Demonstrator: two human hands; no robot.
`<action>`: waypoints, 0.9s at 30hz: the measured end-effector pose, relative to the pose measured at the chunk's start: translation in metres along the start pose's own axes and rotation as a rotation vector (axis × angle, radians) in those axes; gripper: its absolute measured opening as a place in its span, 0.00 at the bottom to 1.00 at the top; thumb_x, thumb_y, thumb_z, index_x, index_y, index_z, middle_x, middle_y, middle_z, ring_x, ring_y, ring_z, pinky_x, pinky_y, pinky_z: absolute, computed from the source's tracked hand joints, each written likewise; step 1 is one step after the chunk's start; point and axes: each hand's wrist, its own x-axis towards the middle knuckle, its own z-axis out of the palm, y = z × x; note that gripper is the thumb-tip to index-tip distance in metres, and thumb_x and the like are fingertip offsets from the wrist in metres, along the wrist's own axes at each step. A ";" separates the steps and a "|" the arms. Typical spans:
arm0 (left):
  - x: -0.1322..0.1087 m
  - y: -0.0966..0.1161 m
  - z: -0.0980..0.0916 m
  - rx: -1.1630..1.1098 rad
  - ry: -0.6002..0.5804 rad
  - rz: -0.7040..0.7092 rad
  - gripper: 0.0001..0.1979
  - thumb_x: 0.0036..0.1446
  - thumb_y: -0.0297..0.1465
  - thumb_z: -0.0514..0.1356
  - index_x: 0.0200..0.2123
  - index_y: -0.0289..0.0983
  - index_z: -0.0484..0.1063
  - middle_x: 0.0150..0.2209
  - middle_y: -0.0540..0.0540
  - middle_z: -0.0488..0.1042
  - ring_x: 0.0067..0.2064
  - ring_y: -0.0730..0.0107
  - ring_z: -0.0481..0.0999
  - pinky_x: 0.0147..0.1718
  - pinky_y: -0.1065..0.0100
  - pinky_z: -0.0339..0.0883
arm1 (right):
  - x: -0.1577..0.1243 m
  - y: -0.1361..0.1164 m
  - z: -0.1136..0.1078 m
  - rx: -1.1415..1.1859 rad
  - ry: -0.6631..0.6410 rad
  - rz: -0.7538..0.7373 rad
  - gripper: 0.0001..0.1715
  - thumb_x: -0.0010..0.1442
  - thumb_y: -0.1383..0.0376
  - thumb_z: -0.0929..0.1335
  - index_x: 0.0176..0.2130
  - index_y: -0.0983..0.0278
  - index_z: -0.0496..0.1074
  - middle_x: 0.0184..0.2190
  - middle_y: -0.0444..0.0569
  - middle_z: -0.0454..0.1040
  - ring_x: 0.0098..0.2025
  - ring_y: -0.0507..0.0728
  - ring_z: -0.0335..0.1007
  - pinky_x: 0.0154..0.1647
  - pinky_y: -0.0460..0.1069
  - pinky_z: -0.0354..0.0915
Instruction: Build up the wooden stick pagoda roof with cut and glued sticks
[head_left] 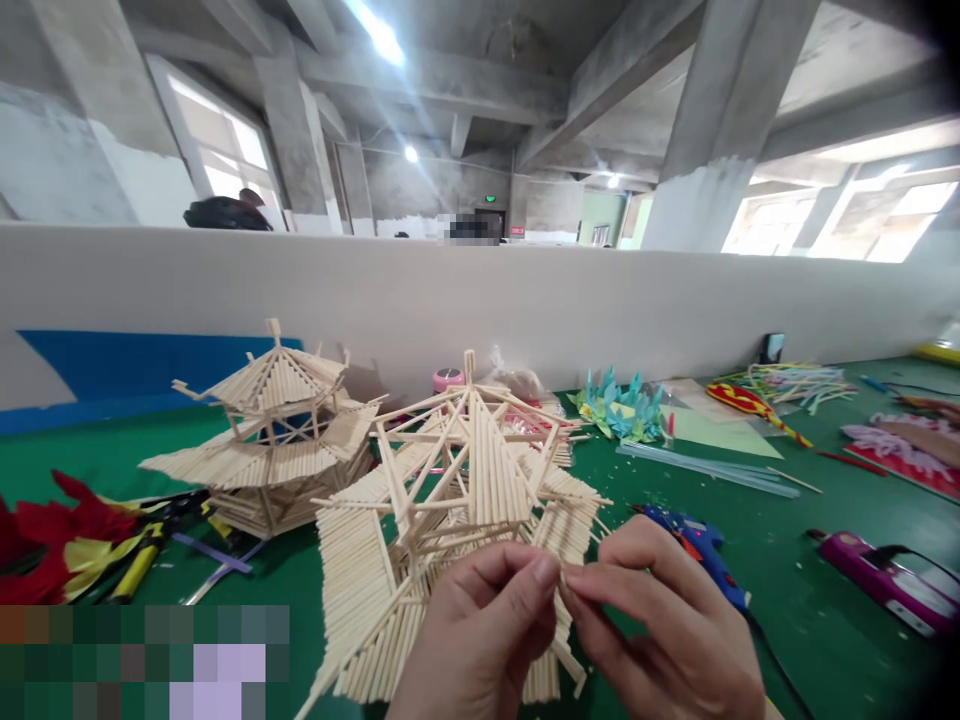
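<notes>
- Fingers [544, 572] of the left hand [480, 635] close in a pinch; whether something small sits between them, I cannot tell.
- Right hand [664, 620] pinches too, its fingertips just beside the left ones; anything gripped there is too small to make out.
- Taking the clock around those fingertips, the stick pavilion [487, 485] stands upright at eleven, close by, its lower front partly hidden by the left hand.
- Its upper roof has one face filled by a panel [501, 455] of sticks; open frame shows to either side.
- A second pavilion [274, 465] stands at ten, with two roof tiers covered.
- At three, just beyond the right hand, lies a blue glue gun [709, 550]; farther out, a purple device [889, 575].
- Blue strips [705, 468] lie at two, a teal paper ornament [619, 405] at one.
- Red petals [67, 515] lie at nine, well apart.
- All rest on the green table [847, 515].
</notes>
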 end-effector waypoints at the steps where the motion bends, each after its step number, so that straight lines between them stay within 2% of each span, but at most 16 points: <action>1: 0.001 0.000 0.000 -0.005 -0.001 0.008 0.09 0.40 0.32 0.65 0.20 0.33 0.71 0.17 0.53 0.64 0.22 0.81 0.61 0.25 0.77 0.55 | -0.001 0.000 0.002 0.003 0.017 -0.001 0.10 0.46 0.75 0.68 0.32 0.66 0.71 0.21 0.46 0.66 0.22 0.51 0.61 0.19 0.46 0.62; 5: 0.003 0.001 0.001 -0.023 0.034 0.018 0.08 0.38 0.31 0.67 0.23 0.34 0.74 0.18 0.52 0.67 0.23 0.80 0.63 0.26 0.77 0.57 | -0.004 0.006 0.011 0.036 0.093 0.023 0.12 0.46 0.77 0.67 0.33 0.65 0.70 0.23 0.46 0.66 0.24 0.51 0.63 0.21 0.46 0.63; 14: 0.010 0.000 -0.002 -0.043 0.182 0.127 0.09 0.34 0.30 0.68 0.23 0.34 0.74 0.22 0.50 0.72 0.25 0.80 0.67 0.27 0.78 0.61 | -0.001 0.014 0.025 0.036 0.129 0.045 0.11 0.46 0.77 0.67 0.32 0.65 0.70 0.24 0.46 0.68 0.25 0.52 0.64 0.22 0.47 0.64; 27: 0.011 0.002 -0.001 -0.045 0.201 0.174 0.10 0.34 0.31 0.68 0.21 0.34 0.73 0.20 0.52 0.71 0.22 0.83 0.65 0.24 0.79 0.60 | -0.003 0.017 0.032 0.058 0.106 0.061 0.14 0.47 0.75 0.67 0.35 0.64 0.70 0.26 0.46 0.67 0.26 0.52 0.65 0.24 0.48 0.64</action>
